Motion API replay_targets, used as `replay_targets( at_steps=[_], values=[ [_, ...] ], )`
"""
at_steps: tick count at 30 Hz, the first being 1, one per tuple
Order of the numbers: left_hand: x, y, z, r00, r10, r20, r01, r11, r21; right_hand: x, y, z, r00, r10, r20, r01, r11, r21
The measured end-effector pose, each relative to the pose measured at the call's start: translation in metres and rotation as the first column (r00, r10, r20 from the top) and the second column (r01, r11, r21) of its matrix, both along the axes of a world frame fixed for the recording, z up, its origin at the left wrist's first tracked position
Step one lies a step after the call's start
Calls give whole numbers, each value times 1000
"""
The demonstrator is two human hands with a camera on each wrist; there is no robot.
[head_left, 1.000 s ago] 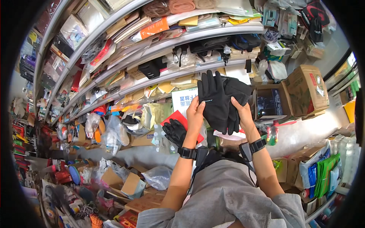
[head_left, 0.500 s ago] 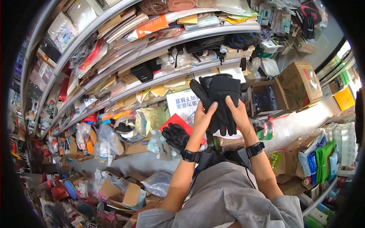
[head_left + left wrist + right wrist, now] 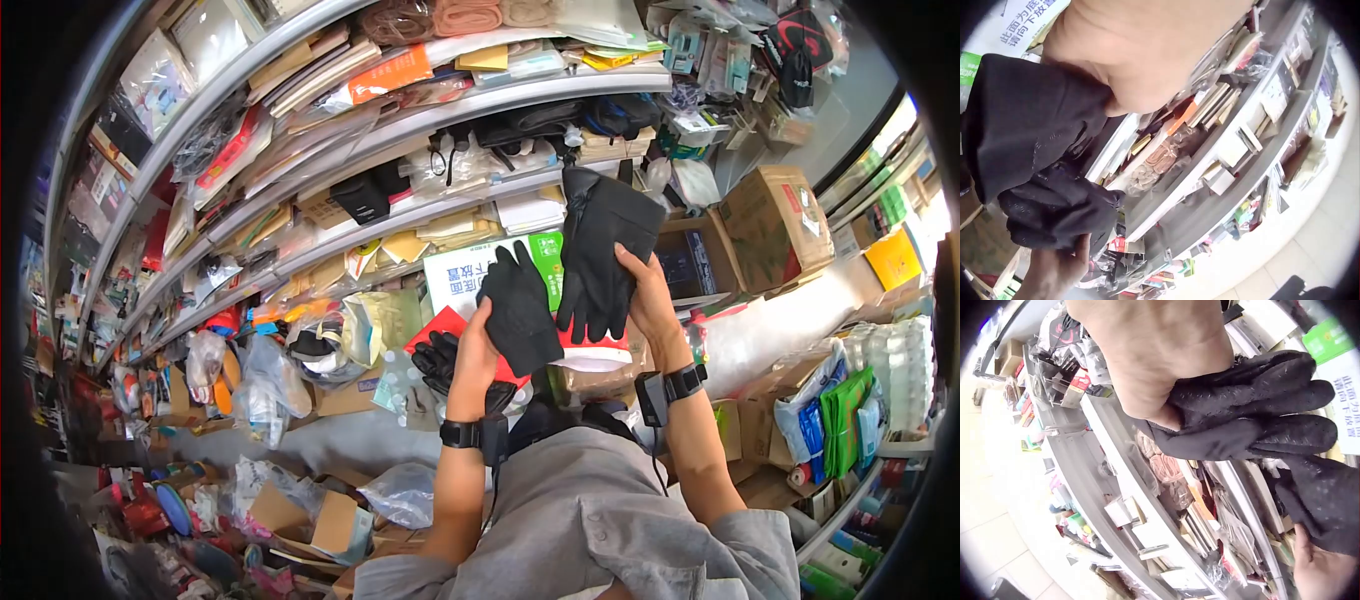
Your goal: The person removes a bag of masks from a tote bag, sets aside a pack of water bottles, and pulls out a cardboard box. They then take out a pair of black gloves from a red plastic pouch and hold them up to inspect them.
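Note:
In the head view, the left hand [image 3: 474, 362] grips a black glove [image 3: 522, 315] whose fingers point up toward the shelves. Held by the right hand [image 3: 652, 307] is another black glove [image 3: 610, 250], cuff up and fingers hanging down, with the thumb lying on its front. The two gloves are apart. In the left wrist view, black fabric [image 3: 1029, 119] hangs beneath the left hand [image 3: 1141, 47]. The right wrist view shows the right hand [image 3: 1160, 356] on its glove [image 3: 1241, 409]. A shiny black pair [image 3: 440, 362] lies on a red packet [image 3: 447, 326] beside the left wrist.
Packed shelves [image 3: 420, 215] curve across the back and left. A white and green box [image 3: 470, 272] stands behind the gloves. To the right is an open cardboard box [image 3: 775, 230]; green packages [image 3: 846, 425] sit at lower right. Bags and cartons [image 3: 340, 515] crowd the lower left.
The gloves, earlier together in both hands, are now separated. The left hand has moved left and down with one, and the right hand holds the other slightly to the right.

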State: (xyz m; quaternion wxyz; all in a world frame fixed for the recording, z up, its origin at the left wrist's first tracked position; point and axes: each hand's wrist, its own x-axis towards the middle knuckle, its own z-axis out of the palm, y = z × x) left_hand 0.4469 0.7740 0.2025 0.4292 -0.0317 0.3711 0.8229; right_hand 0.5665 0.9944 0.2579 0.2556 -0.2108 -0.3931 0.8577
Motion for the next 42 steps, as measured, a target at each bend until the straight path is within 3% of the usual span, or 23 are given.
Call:
replay_targets(
  at_steps=[6,9,10,11,12,13,14,16,17,18,19,20,21,22,24,27,29,33,35,37,39,40,42],
  values=[
    [4,-6,8,985,-131,-112,117,986,-118,-10,-3,17,990,-120,-71,130,979,157],
    [12,-1,25,983,-178,-41,176,983,-55,-9,-21,25,991,-132,-5,114,829,548],
    [13,1,31,983,-180,19,180,984,17,-7,-24,30,995,-46,-90,101,436,894],
    [4,1,24,936,-330,126,305,935,184,3,-37,35,999,45,0,-11,247,969],
    [2,0,23,938,-325,124,300,936,182,1,-44,36,992,125,-33,35,-13,999],
    [1,-1,23,706,-220,-673,146,975,-166,3,-47,36,982,182,55,6,-323,946],
    [2,-2,21,-75,-274,-959,-228,941,-251,11,-55,32,968,204,143,-75,-310,948],
    [12,-12,29,432,-170,-886,-118,963,-243,17,-56,28,978,157,135,-81,-309,948],
    [10,-16,36,319,-287,-903,-140,928,-344,19,-56,26,987,103,121,-84,-306,948],
    [4,-15,32,321,-290,-902,-141,927,-348,21,-57,29,990,78,116,-89,-284,955],
    [-3,-11,26,842,-173,-511,111,982,-150,21,-56,28,991,90,101,-79,-225,971],
    [-7,-9,21,972,-191,138,166,971,170,22,-55,27,991,101,86,-69,-166,984],
    [6,-1,44,996,-82,-30,84,994,71,24,-52,27,984,163,76,-69,-47,997],
    [6,2,33,996,-82,-30,84,994,71,26,-50,26,984,163,76,-69,-47,997],
    [1,4,13,990,15,-140,7,989,151,28,-46,19,968,249,-8,-95,399,912],
    [5,5,18,984,58,-166,-27,983,181,22,-56,17,992,71,-100,-7,849,528],
    [11,6,29,987,105,-120,-76,971,225,20,-64,26,999,27,22,-35,886,462],
    [11,13,13,995,55,-80,-31,958,284,16,-75,18,977,36,211,-149,821,551],
    [16,15,12,995,81,-54,-73,988,134,12,-75,6,969,12,247,-157,802,577],
    [16,16,-11,996,68,-59,-59,988,141,10,-74,11,960,30,278,-179,831,527],
    [18,15,-35,920,54,-388,-53,999,14,10,-71,12,964,78,255,-193,865,464],
    [35,11,13,996,49,77,-62,983,170,9,-70,15,963,80,258,-195,866,461],
    [35,6,5,992,9,129,-34,981,190,10,-70,22,970,154,185,-215,902,374]
  ],
)
